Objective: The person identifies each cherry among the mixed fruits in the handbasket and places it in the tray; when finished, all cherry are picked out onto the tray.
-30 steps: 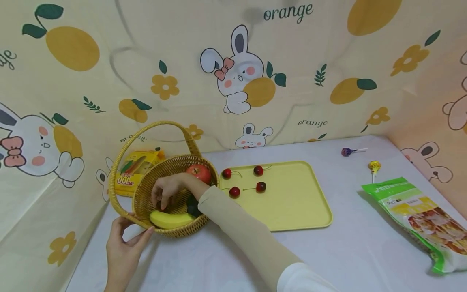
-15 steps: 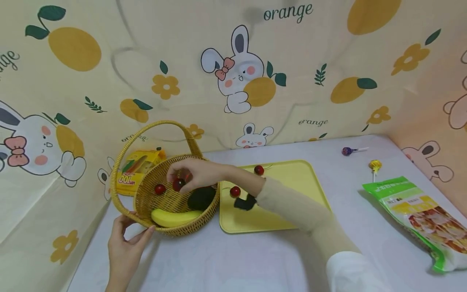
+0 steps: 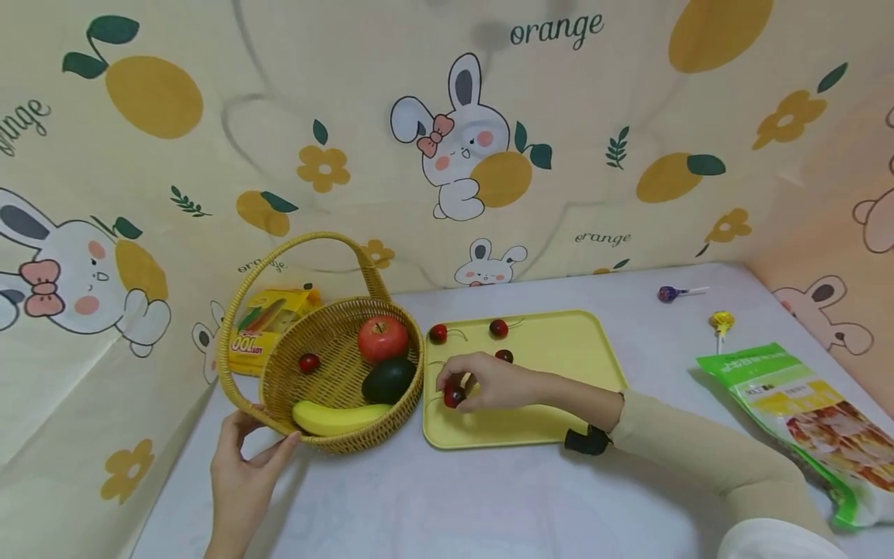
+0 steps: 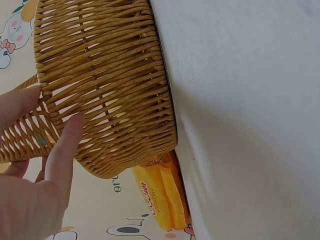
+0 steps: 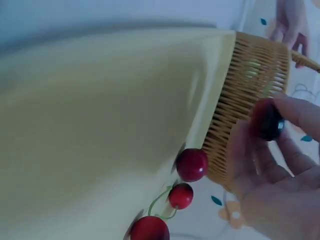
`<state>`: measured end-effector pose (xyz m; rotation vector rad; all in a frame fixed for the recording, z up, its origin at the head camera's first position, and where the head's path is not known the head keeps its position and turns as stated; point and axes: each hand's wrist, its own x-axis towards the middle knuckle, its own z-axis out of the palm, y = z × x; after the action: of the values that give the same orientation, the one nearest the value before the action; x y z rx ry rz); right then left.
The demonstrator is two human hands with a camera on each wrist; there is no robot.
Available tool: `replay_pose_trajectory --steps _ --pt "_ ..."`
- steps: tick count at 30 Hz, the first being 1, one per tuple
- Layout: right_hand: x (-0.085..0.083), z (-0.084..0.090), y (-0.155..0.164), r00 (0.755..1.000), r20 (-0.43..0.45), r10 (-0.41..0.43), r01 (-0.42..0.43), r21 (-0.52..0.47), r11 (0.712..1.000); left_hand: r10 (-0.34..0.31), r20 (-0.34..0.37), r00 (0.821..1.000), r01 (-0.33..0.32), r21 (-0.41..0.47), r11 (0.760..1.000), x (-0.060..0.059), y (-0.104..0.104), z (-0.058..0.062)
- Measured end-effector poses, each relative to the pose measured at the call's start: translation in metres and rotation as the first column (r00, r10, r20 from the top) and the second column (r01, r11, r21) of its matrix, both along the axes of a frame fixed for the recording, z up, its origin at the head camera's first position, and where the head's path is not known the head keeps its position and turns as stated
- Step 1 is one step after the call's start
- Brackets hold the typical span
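Note:
My left hand (image 3: 244, 473) grips the wicker basket (image 4: 110, 75) at its near left rim, where the handle joins. Inside the basket lie a red apple (image 3: 382, 339), a dark avocado (image 3: 388, 381), a banana (image 3: 341, 418) and one cherry (image 3: 309, 362). Over the left part of the yellow tray (image 3: 559, 419), my right hand (image 3: 499, 380) pinches a dark red cherry (image 5: 266, 120) between thumb and fingers. Several other cherries are on the tray, among them one at the back left (image 3: 438, 334) and one further right (image 3: 499, 328). The hand partly hides others.
A yellow snack bag (image 3: 254, 341) stands behind the basket. To the tray's right lie a purple lollipop (image 3: 668, 294), a yellow lollipop (image 3: 722, 320) and a green-and-white food bag (image 3: 803, 427). A patterned cloth wall rises behind the table.
From inside the basket, my right hand has come up with a cherry and moved right to above the tray. The left hand keeps its grip on the basket.

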<state>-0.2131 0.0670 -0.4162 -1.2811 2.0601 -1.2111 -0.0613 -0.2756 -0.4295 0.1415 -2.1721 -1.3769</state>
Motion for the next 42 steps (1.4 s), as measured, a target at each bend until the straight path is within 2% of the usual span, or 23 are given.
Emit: replay_pose_trajectory --steps 4,14,28,32,36,38,42 --pt "-0.002 -0.006 -0.002 0.995 -0.095 -0.029 0.035 0.062 0.997 -0.008 0.002 1.000 0.008 -0.001 1.000 -0.001 0.000 -0.001" --pt "0.004 -0.008 -0.015 0.972 -0.228 -0.057 0.102 0.189 0.977 0.009 0.017 1.000 -0.009 -0.021 1.000 0.002 0.002 0.001" --pt "0.007 -0.010 -0.018 0.943 -0.333 -0.027 0.115 0.246 0.962 0.021 0.049 0.999 -0.021 -0.011 1.000 0.002 0.002 0.002" --pt "0.006 0.011 -0.017 0.902 -0.430 -0.036 0.158 0.252 0.955 0.024 0.057 0.998 -0.023 -0.019 1.000 0.002 0.002 0.001" --pt "-0.007 0.052 -0.035 0.869 -0.494 -0.041 0.137 0.160 0.978 0.035 0.048 0.998 -0.034 -0.020 0.999 0.002 0.001 0.000" --pt "-0.016 0.072 -0.055 0.870 -0.492 -0.028 0.095 0.112 0.989 0.042 0.042 0.998 -0.041 -0.024 0.999 0.002 0.001 -0.001" --pt "-0.037 0.095 -0.109 0.907 -0.419 0.030 0.000 0.072 0.997 0.039 0.034 0.999 -0.038 -0.034 0.999 0.001 0.001 0.000"
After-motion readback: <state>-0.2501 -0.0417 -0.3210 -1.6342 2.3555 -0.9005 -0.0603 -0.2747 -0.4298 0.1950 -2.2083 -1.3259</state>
